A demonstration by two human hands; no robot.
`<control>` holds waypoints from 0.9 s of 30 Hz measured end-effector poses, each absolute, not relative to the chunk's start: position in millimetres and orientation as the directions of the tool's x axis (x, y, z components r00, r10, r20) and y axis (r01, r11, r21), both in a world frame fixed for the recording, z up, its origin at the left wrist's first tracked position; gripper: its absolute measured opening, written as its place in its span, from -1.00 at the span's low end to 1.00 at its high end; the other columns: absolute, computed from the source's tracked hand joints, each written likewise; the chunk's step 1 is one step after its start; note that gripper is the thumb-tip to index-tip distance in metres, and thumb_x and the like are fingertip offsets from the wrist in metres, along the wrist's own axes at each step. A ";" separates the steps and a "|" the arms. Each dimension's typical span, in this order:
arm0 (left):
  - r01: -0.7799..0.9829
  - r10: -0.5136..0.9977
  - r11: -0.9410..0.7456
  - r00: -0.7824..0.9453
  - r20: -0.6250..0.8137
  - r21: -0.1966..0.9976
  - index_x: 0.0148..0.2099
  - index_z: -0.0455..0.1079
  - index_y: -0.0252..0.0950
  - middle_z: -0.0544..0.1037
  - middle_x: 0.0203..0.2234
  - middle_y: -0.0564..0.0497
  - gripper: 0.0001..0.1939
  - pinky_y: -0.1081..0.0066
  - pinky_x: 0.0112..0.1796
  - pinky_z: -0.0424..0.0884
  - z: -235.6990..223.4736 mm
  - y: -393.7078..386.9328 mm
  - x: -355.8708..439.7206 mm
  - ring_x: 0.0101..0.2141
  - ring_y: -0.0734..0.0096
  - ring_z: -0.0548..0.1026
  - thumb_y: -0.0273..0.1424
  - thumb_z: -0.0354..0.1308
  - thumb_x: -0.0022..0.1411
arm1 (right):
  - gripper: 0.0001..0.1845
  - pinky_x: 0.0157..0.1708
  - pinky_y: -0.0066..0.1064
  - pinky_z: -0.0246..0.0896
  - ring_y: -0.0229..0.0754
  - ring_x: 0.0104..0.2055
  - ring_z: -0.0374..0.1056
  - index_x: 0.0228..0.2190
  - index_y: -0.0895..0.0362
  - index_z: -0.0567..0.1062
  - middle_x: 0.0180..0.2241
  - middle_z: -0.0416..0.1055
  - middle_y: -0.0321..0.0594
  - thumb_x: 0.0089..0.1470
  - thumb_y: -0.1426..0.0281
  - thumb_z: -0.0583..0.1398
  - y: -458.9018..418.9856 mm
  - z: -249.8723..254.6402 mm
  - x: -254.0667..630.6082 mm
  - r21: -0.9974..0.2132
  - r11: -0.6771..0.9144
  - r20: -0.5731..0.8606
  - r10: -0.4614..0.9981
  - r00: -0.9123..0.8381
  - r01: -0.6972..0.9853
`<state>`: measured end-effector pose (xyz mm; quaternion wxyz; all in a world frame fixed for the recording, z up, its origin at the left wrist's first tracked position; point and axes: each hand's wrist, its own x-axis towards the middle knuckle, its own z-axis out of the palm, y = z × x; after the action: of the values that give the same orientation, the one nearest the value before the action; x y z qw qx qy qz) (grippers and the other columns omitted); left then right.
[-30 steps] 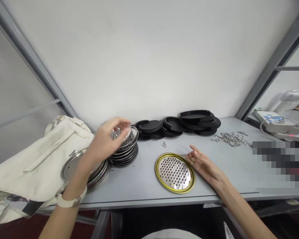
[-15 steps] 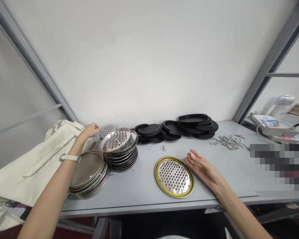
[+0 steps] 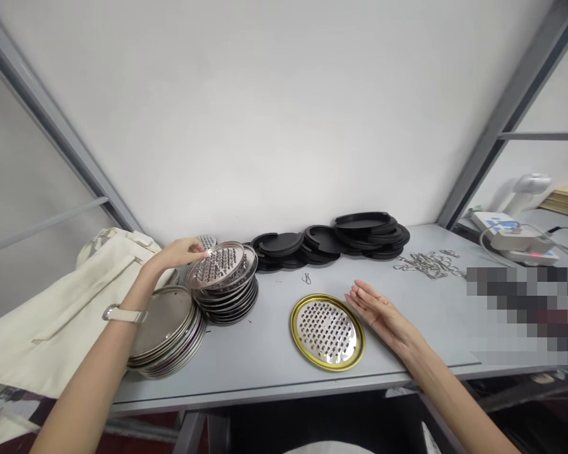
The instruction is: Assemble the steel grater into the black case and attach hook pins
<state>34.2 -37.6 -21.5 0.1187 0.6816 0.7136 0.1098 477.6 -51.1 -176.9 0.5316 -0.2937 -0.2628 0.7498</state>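
Observation:
My left hand (image 3: 183,253) has its fingers pinched at the back left rim of a round silver grater plate (image 3: 218,263). That plate lies tilted on top of a stack of similar metal plates (image 3: 231,309). My right hand (image 3: 376,313) rests open on the table, fingers slightly curved, just right of a gold-rimmed round tray (image 3: 293,321) and holding nothing. Inside the tray lies a silver grater disc (image 3: 329,331) with rows of raised holes. Left of the stack stands a pile of plain round plates (image 3: 163,321), partly behind my left forearm.
Black round holders (image 3: 279,244) are heaped along the wall, with a taller heap (image 3: 364,222) to the right. Metal clips (image 3: 428,265) lie in a pile, and a single clip (image 3: 307,278) lies apart. A cream cloth bag (image 3: 85,296) covers the left side. White devices (image 3: 506,230) stand at right.
My left hand has moved right and slightly down, from behind the stack to the top grater plate's rim. My right hand stays beside the gold-rimmed tray. The view has shifted slightly.

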 end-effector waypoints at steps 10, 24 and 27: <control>0.938 1.000 0.019 -0.014 -0.016 0.345 -0.36 0.48 -0.31 0.55 -0.46 0.00 -0.53 0.45 -0.35 0.33 -20.3 -40.9 26.0 -0.36 0.24 0.45 0.00 0.10 -0.11 | -0.68 -0.03 -0.47 0.37 -0.26 -0.15 0.44 -0.23 0.13 0.49 -0.25 0.53 -0.25 -0.11 0.50 0.33 -51.8 -176.6 478.4 -0.696 -0.310 -0.181 0.949 -0.259 -0.648; 0.871 0.995 0.050 -0.088 0.056 0.490 -0.35 0.45 -0.33 0.55 -0.43 -0.03 -0.56 0.40 -0.33 0.35 -20.9 -42.0 19.9 -0.33 0.21 0.46 -0.04 0.10 -0.09 | -0.69 -0.04 -0.48 0.38 -0.22 -0.14 0.44 -0.27 0.12 0.50 -0.24 0.52 -0.22 -0.15 0.51 0.34 -53.8 -173.5 477.8 -0.689 -0.328 -0.203 0.943 -0.263 -0.647; 0.880 0.987 0.053 -0.118 0.108 0.472 -0.34 0.43 -0.34 0.55 -0.43 -0.04 -0.54 0.42 -0.36 0.34 -16.1 -44.5 20.8 -0.34 0.22 0.47 -0.03 0.08 -0.08 | -0.70 -0.03 -0.47 0.37 -0.23 -0.14 0.44 -0.26 0.11 0.50 -0.25 0.52 -0.24 -0.12 0.51 0.33 -53.1 -175.6 478.6 -0.689 -0.335 -0.201 0.940 -0.275 -0.643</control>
<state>20.8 -44.5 -16.1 0.1230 0.6526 0.7153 0.2178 478.6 -53.1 -175.6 0.5213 -0.3016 -0.2463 0.7594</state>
